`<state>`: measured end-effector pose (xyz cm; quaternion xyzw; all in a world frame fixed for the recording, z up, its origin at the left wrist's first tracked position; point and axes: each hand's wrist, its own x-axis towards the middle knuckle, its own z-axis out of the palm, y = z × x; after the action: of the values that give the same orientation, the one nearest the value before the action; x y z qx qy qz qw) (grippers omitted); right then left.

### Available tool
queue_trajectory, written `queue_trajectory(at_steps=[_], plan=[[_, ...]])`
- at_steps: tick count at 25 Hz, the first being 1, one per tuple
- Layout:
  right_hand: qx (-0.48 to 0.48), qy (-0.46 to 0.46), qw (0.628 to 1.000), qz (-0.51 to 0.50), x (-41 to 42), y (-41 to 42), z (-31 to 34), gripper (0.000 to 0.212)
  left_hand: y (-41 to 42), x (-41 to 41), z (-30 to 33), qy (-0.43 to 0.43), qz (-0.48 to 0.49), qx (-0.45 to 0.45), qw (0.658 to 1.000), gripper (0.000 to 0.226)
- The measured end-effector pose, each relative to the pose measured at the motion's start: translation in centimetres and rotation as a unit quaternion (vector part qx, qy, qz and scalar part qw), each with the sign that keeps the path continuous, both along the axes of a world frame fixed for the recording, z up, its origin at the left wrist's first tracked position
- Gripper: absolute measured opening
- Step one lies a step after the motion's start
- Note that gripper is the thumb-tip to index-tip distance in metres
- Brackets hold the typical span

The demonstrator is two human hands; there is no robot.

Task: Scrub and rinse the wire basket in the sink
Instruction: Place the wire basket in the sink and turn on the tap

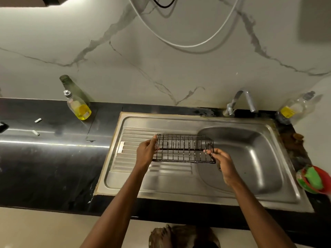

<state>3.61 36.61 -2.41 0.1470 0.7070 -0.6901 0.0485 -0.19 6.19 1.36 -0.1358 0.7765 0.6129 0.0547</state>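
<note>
A black wire basket is held above the steel sink, over the ribbed drainboard and the left edge of the basin. My left hand grips its left end, fingers curled round the wires. My right hand pinches the wires at the basket's right front corner. The basket looks empty and sits roughly level. The tap stands at the back right of the sink, with no water running.
A soap dispenser with yellow liquid and a dark bottle stand on the black counter at left. Another bottle with yellow liquid stands right of the tap. A red bowl holding a green scrubber sits at the sink's right edge.
</note>
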Motion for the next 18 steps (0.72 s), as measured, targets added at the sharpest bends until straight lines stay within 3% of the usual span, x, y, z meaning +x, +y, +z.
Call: queue_trajectory(at_steps=[6, 9, 11, 13, 15, 18], plan=[[-0.009, -0.020, 1.000, 0.005, 1.6, 8.3, 2.5, 0.036, 6.3, -1.0, 0.6, -0.028, -0.023, -0.015, 0.999, 0.056], [0.017, -0.037, 0.997, 0.069, 2.4, 12.2, 3.5, 0.072, 9.7, -1.3, -0.2, -0.040, -0.002, -0.027, 0.999, 0.069], [0.029, -0.051, 0.993, 0.107, 2.5, 15.3, 3.6, 0.075, 12.5, -1.3, -0.6, -0.059, 0.020, -0.024, 0.998, 0.083], [0.047, -0.066, 0.990, 0.111, 2.2, 18.1, 3.0, 0.062, 15.5, -1.2, -1.4, -0.080, 0.033, 0.009, 0.996, 0.085], [0.067, -0.088, 0.990, 0.089, 1.7, 19.7, 2.2, 0.033, 17.8, -1.1, -2.2, -0.115, 0.034, 0.067, 0.990, 0.086], [0.087, -0.131, 0.987, 0.038, 1.0, 21.5, 1.0, 0.008, 20.4, -1.3, -2.8, -0.199, -0.002, 0.183, 0.963, 0.092]])
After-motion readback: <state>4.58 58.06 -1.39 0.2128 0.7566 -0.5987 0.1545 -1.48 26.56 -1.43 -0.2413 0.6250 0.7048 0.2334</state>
